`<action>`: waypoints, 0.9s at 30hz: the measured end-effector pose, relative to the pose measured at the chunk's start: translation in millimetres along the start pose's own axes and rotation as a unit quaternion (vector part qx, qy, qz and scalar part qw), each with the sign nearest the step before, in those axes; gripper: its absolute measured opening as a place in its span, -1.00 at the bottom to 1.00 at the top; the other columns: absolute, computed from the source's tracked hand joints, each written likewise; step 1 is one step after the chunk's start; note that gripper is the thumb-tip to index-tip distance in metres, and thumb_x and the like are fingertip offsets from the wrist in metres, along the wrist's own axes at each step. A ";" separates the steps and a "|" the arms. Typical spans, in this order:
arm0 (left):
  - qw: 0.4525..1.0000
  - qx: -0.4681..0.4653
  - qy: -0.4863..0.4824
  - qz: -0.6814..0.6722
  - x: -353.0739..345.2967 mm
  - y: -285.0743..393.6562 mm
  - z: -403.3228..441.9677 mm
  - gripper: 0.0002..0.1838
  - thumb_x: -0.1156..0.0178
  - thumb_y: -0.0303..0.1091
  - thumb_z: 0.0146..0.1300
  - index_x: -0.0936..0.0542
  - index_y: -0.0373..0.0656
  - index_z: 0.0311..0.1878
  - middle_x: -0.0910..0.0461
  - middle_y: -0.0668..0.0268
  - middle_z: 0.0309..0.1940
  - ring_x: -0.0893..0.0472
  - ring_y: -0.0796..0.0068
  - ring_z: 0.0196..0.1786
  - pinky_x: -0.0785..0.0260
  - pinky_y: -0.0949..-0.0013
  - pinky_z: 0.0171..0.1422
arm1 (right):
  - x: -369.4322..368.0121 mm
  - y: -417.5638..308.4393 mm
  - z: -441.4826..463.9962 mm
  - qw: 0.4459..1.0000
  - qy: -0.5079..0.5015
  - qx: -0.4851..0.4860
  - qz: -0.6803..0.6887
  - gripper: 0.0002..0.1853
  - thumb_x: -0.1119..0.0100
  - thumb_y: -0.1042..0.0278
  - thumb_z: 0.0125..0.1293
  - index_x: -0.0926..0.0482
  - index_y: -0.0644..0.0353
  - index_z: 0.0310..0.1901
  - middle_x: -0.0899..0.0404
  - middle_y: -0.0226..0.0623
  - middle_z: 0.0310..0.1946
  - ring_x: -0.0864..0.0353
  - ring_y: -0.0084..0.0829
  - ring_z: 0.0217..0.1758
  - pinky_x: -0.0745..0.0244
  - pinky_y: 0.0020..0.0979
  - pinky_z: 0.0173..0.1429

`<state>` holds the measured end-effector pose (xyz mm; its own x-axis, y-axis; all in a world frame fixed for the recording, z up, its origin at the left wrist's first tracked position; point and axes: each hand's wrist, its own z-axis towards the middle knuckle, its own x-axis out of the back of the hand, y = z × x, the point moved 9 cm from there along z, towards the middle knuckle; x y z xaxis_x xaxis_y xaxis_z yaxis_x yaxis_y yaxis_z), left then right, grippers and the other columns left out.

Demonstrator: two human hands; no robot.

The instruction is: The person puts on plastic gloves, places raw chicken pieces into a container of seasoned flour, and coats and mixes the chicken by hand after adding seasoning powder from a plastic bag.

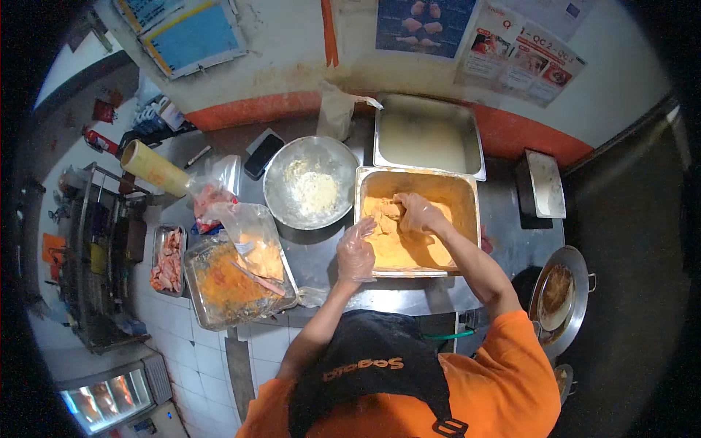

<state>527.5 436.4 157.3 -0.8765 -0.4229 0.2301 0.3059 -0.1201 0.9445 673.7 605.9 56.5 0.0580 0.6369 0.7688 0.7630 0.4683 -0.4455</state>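
Note:
A deep rectangular metal pan (467, 257) holds orange-yellow breading flour (431, 252). Inside it, my right hand (420, 214), in a clear plastic glove, has its fingers curled over a flour-coated chicken piece (387, 210) at the pan's left side. Gloved as well, my left hand (356, 253) is at the pan's left rim, its fingers stretched out and nothing visible in them. Just left of the pan stands a round steel bowl (274, 186) with white flour (315, 193) in it.
Behind the pan is another metal pan (427, 139) of cloudy liquid. To the left lie a phone (263, 155), a plastic bag of orange powder (261, 255), a powder-smeared tray (212, 317) and a tray of raw meat (167, 260). A wide pan (580, 292) stands at right.

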 end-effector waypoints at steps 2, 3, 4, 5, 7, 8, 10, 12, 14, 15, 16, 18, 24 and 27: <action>1.000 0.002 0.004 -0.012 0.1 3.4 1.0 -0.44 0.08 -0.77 0.13 -0.57 -0.33 0.22 -0.71 0.01 0.03 -0.72 0.23 0.14 -0.57 0.25 0.28 | 19.9 -16.2 -3.1 0.997 -0.014 -0.004 0.073 -0.05 -0.44 0.15 0.04 -0.29 -0.07 0.53 -0.13 0.39 0.48 -0.58 0.20 0.23 -0.53 -0.18 0.32; 1.000 0.002 0.006 -0.013 0.0 1.6 0.3 -0.44 0.08 -0.77 0.13 -0.58 -0.32 0.22 -0.71 0.02 0.03 -0.72 0.23 0.14 -0.58 0.25 0.28 | 26.1 -28.4 -7.1 0.993 -0.022 -0.012 0.116 -0.07 -0.47 0.09 0.02 -0.33 -0.11 0.51 -0.12 0.39 0.49 -0.58 0.21 0.23 -0.54 -0.19 0.32; 1.000 0.001 0.008 -0.015 -0.6 -2.0 -0.2 -0.44 0.08 -0.77 0.14 -0.58 -0.32 0.22 -0.71 0.02 0.03 -0.72 0.24 0.14 -0.58 0.25 0.27 | 28.5 -40.3 -9.1 0.996 0.008 -0.010 0.083 -0.10 -0.51 0.05 -0.03 -0.40 -0.10 0.42 -0.17 0.36 0.45 -0.58 0.22 0.22 -0.55 -0.15 0.30; 1.000 0.001 0.008 -0.016 -1.7 -5.0 -1.0 -0.44 0.08 -0.77 0.14 -0.58 -0.32 0.22 -0.71 0.03 0.03 -0.72 0.24 0.14 -0.58 0.25 0.27 | 25.2 -54.4 -12.9 0.998 0.038 -0.009 0.051 -0.14 -0.55 0.00 -0.09 -0.46 -0.09 0.34 -0.22 0.32 0.42 -0.58 0.23 0.21 -0.56 -0.11 0.27; 1.000 -0.003 0.011 -0.010 -3.2 -8.2 -2.5 -0.42 0.09 -0.80 0.09 -0.58 -0.33 0.20 -0.71 0.02 0.03 -0.73 0.18 0.12 -0.60 0.23 0.25 | 13.6 -74.1 -18.7 0.995 0.090 -0.007 -0.053 -0.17 -0.61 -0.09 -0.17 -0.56 -0.09 0.23 -0.28 0.24 0.39 -0.55 0.22 0.25 -0.58 -0.03 0.24; 1.000 -0.007 0.013 -0.007 -2.8 -8.8 -2.0 -0.41 0.09 -0.81 0.07 -0.58 -0.33 0.20 -0.71 0.02 0.03 -0.74 0.15 0.10 -0.61 0.22 0.24 | 9.1 -77.2 -17.5 0.993 0.093 -0.002 -0.070 -0.18 -0.60 -0.10 -0.16 -0.57 -0.08 0.23 -0.31 0.24 0.35 -0.57 0.22 0.22 -0.59 -0.02 0.22; 1.000 -0.006 0.011 -0.018 -1.9 -6.6 0.2 -0.42 0.09 -0.81 0.07 -0.58 -0.34 0.19 -0.71 0.01 0.03 -0.74 0.15 0.10 -0.61 0.22 0.24 | 3.0 -77.5 -13.1 0.989 0.100 0.010 -0.107 -0.19 -0.59 -0.12 -0.13 -0.57 -0.08 0.23 -0.36 0.24 0.28 -0.61 0.22 0.16 -0.62 0.00 0.18; 1.000 -0.001 0.009 -0.027 -2.6 -9.0 -1.5 -0.42 0.08 -0.81 0.07 -0.58 -0.35 0.18 -0.71 0.01 0.02 -0.74 0.15 0.10 -0.61 0.22 0.24 | -4.1 -66.8 -9.2 0.992 0.085 0.025 -0.093 -0.20 -0.57 -0.14 -0.10 -0.58 -0.05 0.23 -0.41 0.22 0.21 -0.65 0.21 0.10 -0.63 -0.01 0.16; 0.999 0.000 0.010 -0.033 -4.5 -15.8 -1.3 -0.43 0.08 -0.80 0.07 -0.59 -0.35 0.18 -0.71 0.00 0.02 -0.74 0.16 0.10 -0.61 0.23 0.24 | -6.3 -55.5 -1.2 0.992 0.097 0.051 -0.066 -0.23 -0.54 -0.15 -0.06 -0.58 -0.02 0.21 -0.45 0.21 0.16 -0.67 0.20 0.04 -0.64 -0.02 0.15; 0.999 0.000 0.006 -0.033 -5.6 -11.8 1.6 -0.44 0.08 -0.79 0.10 -0.59 -0.34 0.19 -0.71 0.03 0.02 -0.73 0.19 0.11 -0.60 0.24 0.25 | 0.1 -54.7 1.7 0.990 0.114 0.072 -0.049 -0.25 -0.53 -0.16 -0.04 -0.59 0.00 0.20 -0.46 0.21 0.14 -0.68 0.20 0.01 -0.65 -0.02 0.14; 1.000 0.004 0.002 -0.031 -3.9 -8.5 -0.2 -0.45 0.08 -0.77 0.13 -0.59 -0.33 0.20 -0.71 0.05 0.02 -0.72 0.22 0.13 -0.59 0.26 0.26 | 0.8 -55.1 1.1 0.987 0.128 0.094 -0.029 -0.26 -0.52 -0.16 -0.02 -0.59 0.01 0.19 -0.47 0.20 0.12 -0.69 0.20 -0.01 -0.65 -0.03 0.13; 1.000 0.003 -0.002 -0.025 -0.6 -0.6 -0.6 -0.46 0.07 -0.75 0.16 -0.59 -0.32 0.21 -0.71 0.09 0.01 -0.71 0.27 0.13 -0.57 0.27 0.26 | -0.5 -55.2 -5.4 0.994 0.092 0.052 -0.009 -0.20 -0.47 -0.26 0.06 -0.54 0.00 0.28 -0.35 0.31 0.30 -0.65 0.24 0.11 -0.60 0.02 0.22; 1.000 -0.019 0.001 0.010 -0.6 -1.9 -1.7 -0.48 0.03 -0.74 0.16 -0.59 -0.31 0.20 -0.72 0.12 0.00 -0.73 0.30 0.09 -0.58 0.29 0.24 | 2.1 -79.1 -19.3 0.990 0.128 0.016 -0.050 -0.30 -0.43 -0.11 0.07 -0.58 0.03 0.24 -0.39 0.21 0.31 -0.61 0.21 0.17 -0.57 -0.01 0.26; 0.999 -0.013 0.011 -0.050 2.0 2.7 -2.2 -0.49 0.01 -0.76 0.14 -0.60 -0.32 0.18 -0.72 0.09 0.00 -0.73 0.29 0.09 -0.59 0.31 0.23 | 15.8 -79.0 -5.1 0.971 0.179 0.159 -0.014 -0.28 -0.40 -0.10 0.13 -0.55 0.06 0.31 -0.55 0.02 0.27 -0.68 0.08 0.09 -0.56 -0.06 0.28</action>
<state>527.4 433.3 159.8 -0.8949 -0.4273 0.1289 0.2263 -0.1855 0.9562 617.6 575.8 106.2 0.3030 0.3944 0.8675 0.5342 0.6836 -0.4973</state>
